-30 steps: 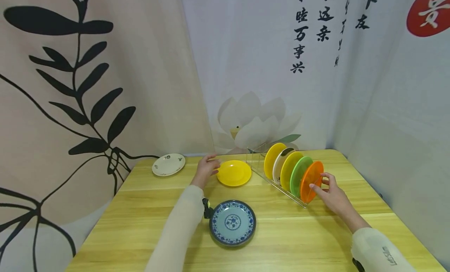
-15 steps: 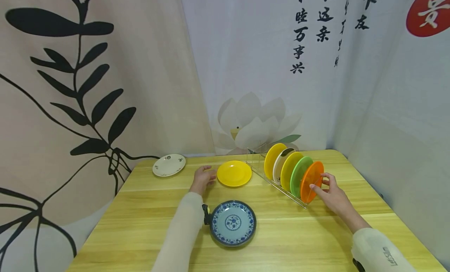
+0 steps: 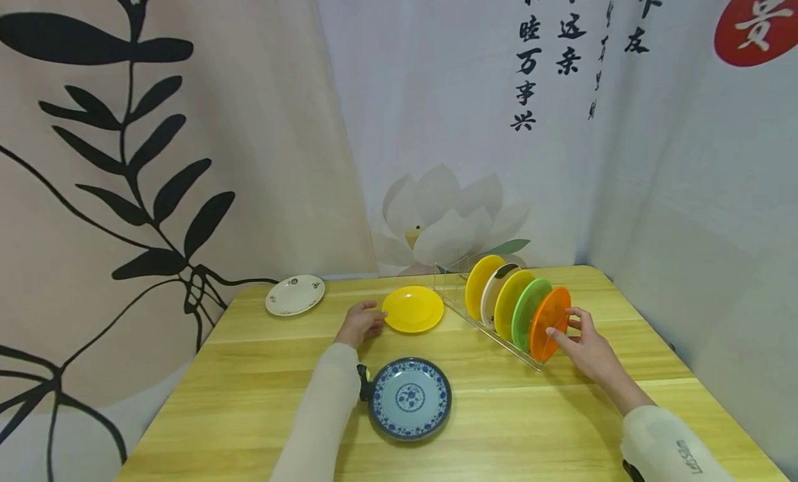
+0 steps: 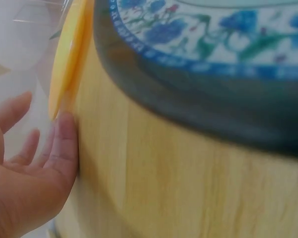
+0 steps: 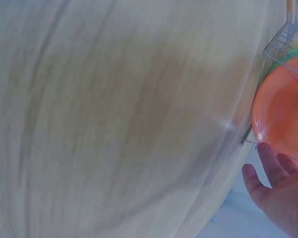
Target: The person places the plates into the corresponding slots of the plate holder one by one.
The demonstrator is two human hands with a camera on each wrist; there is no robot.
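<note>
In the head view my left hand (image 3: 363, 323) reaches the left edge of a yellow plate (image 3: 413, 309) lying flat on the table. The left wrist view shows its fingertips (image 4: 65, 123) right at that plate's rim, thumb apart. My right hand (image 3: 586, 347) is at the near end of a wire dish rack (image 3: 502, 341). Thumb and fingers, spread apart, touch around the end wire and orange plate (image 3: 550, 324), the nearest in the rack. Behind it stand a green plate (image 3: 531, 311), a yellow one, a patterned white one and another yellow one.
A dark-rimmed blue-and-white plate (image 3: 410, 399) lies in front, beside my left sleeve. Farther back on the left is a white plate (image 3: 296, 295) with small decorations. The wooden table (image 3: 231, 399) backs onto a printed curtain (image 3: 280, 156).
My left hand has lowered and drawn slightly back, then come to the yellow plate's left edge. My right hand stays at the rack's end. The head view shifts slightly.
</note>
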